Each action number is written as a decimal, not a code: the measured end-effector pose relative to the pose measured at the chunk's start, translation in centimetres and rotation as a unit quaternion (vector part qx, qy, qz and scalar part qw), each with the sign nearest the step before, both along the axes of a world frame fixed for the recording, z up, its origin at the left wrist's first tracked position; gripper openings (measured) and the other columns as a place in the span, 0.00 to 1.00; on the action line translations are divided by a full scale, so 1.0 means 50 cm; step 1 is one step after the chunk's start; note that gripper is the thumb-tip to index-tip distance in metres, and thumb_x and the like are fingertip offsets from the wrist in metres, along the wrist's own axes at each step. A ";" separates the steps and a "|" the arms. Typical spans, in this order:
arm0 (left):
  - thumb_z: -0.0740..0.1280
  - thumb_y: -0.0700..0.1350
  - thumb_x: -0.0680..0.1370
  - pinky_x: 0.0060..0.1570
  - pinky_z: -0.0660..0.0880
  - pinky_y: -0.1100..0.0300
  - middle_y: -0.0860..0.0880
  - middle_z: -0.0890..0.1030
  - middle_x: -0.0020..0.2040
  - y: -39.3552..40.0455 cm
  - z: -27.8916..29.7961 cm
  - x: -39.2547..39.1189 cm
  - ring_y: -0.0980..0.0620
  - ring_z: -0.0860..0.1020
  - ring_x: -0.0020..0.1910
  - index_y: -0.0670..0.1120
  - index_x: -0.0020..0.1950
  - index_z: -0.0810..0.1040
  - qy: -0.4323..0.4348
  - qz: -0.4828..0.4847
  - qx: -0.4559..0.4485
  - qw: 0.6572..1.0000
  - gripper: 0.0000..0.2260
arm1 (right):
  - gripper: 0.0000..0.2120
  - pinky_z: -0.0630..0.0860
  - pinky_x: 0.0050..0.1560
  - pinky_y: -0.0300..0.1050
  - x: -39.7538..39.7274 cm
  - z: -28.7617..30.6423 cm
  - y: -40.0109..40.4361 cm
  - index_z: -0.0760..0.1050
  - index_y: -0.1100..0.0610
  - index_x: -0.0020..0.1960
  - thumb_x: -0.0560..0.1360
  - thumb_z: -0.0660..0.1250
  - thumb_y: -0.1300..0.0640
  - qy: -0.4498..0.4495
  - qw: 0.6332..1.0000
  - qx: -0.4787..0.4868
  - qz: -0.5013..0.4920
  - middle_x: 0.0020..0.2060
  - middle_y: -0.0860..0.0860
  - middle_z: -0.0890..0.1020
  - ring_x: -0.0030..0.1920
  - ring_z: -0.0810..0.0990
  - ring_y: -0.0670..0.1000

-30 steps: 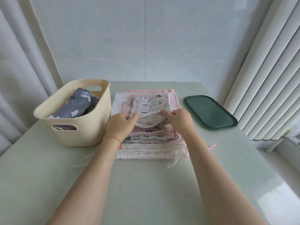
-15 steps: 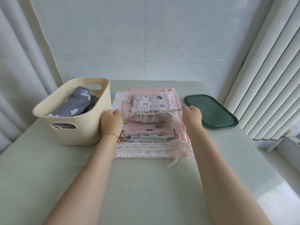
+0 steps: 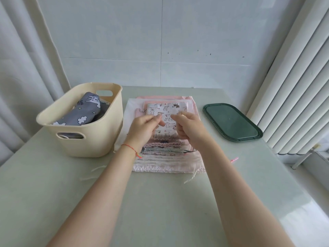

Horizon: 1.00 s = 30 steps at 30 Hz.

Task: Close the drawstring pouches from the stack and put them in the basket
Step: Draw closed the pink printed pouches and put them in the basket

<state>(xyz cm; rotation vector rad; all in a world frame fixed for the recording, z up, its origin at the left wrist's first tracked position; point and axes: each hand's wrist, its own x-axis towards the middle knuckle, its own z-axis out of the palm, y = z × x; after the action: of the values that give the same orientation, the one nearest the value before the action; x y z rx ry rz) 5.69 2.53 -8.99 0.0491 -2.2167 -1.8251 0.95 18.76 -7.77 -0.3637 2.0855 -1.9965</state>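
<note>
While my left hand [image 3: 142, 128] and right hand [image 3: 189, 125] pinched the white printed pouch [image 3: 166, 114] atop the stack [image 3: 160, 154], a slack cord could reopen it before the basket [image 3: 106, 125].

Scene was bright, evenly daylit, soft light from right side near blinds [image 3: 293, 86]. Glare patch lay on table [image 3: 302, 211] at lower right. Shadows were faint, diffuse. Wide-angle bend curved curtain [image 3: 23, 68] and blinds at edges. Hands showed slight motion blur.

No text, label or number is legible anywhere.
</note>
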 end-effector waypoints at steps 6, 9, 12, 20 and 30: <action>0.67 0.47 0.80 0.30 0.63 0.71 0.58 0.72 0.20 -0.024 -0.007 -0.003 0.66 0.72 0.26 0.42 0.36 0.82 0.035 0.143 -0.182 0.972 0.15 | 0.17 0.54 0.31 0.42 -0.008 0.000 0.034 0.55 0.54 0.31 0.73 0.60 0.62 0.149 0.954 0.190 -0.179 0.26 0.47 0.59 0.28 0.56 0.49; 0.66 0.48 0.81 0.30 0.64 0.73 0.59 0.73 0.20 -0.004 0.000 0.003 0.67 0.72 0.26 0.39 0.39 0.83 0.020 0.112 -0.175 0.978 0.16 | 0.13 0.58 0.29 0.41 -0.004 0.002 0.029 0.61 0.57 0.33 0.74 0.62 0.61 0.192 0.934 0.241 -0.180 0.27 0.46 0.65 0.27 0.59 0.47; 0.61 0.52 0.82 0.30 0.66 0.67 0.58 0.73 0.20 0.005 0.034 0.020 0.61 0.71 0.23 0.43 0.43 0.84 -0.030 0.057 -0.091 0.994 0.17 | 0.06 0.65 0.33 0.36 0.001 0.018 0.032 0.73 0.54 0.49 0.73 0.68 0.58 0.163 0.967 0.186 -0.062 0.30 0.53 0.72 0.30 0.67 0.43; 0.58 0.50 0.83 0.26 0.53 0.61 0.50 0.59 0.29 0.018 0.047 0.018 0.55 0.58 0.24 0.43 0.43 0.73 -0.052 -0.058 0.049 0.996 0.14 | 0.11 0.64 0.28 0.37 0.025 0.029 -0.004 0.76 0.57 0.37 0.77 0.69 0.54 0.141 0.944 0.271 0.126 0.22 0.43 0.70 0.23 0.66 0.44; 0.65 0.39 0.78 0.42 0.74 0.61 0.42 0.80 0.32 -0.007 0.024 0.018 0.53 0.77 0.31 0.38 0.38 0.82 -0.037 -0.088 0.035 0.995 0.11 | 0.14 0.60 0.24 0.36 0.009 0.043 0.015 0.77 0.60 0.36 0.79 0.62 0.61 0.085 0.989 0.063 -0.106 0.21 0.49 0.68 0.20 0.61 0.44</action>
<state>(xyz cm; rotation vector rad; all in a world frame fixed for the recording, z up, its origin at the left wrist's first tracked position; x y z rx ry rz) 6.58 2.16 -7.78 -0.0686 -2.2693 -2.0250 1.42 19.49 -5.63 -0.3087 2.4354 -1.9945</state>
